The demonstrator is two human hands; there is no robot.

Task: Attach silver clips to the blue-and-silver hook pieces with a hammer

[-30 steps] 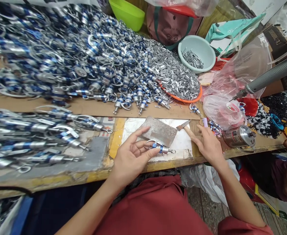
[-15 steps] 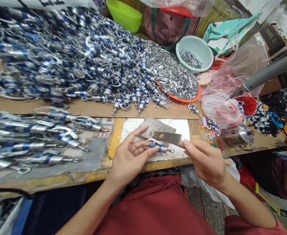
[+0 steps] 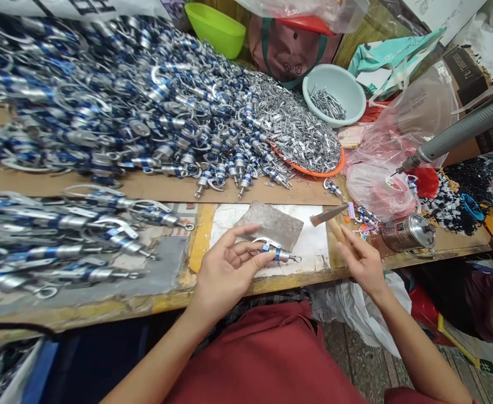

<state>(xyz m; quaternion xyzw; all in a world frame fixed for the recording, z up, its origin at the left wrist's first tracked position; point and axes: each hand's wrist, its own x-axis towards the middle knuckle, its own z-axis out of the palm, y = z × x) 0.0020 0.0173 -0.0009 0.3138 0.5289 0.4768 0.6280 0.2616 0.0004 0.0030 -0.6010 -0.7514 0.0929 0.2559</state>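
A heap of blue-and-silver metal assemblies (image 3: 124, 101) is filling the frame's upper left, and a flat metal plate (image 3: 272, 220) is lying at centre. Right of it, the right hand (image 3: 362, 259) is gripping a hammer (image 3: 329, 215) by its wooden handle; at the plate's lower edge, the left hand (image 3: 223, 272) is pinching one ring-ended metal assembly (image 3: 281, 254), its long axis running left to right, ring pointing rightward.

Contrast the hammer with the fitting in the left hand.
The hammer is larger than the fitting. The hammer has a tan handle and dark head; the fitting is silver and blue. The right hand holds the hammer, the left hand the fitting. Both have metallic parts.
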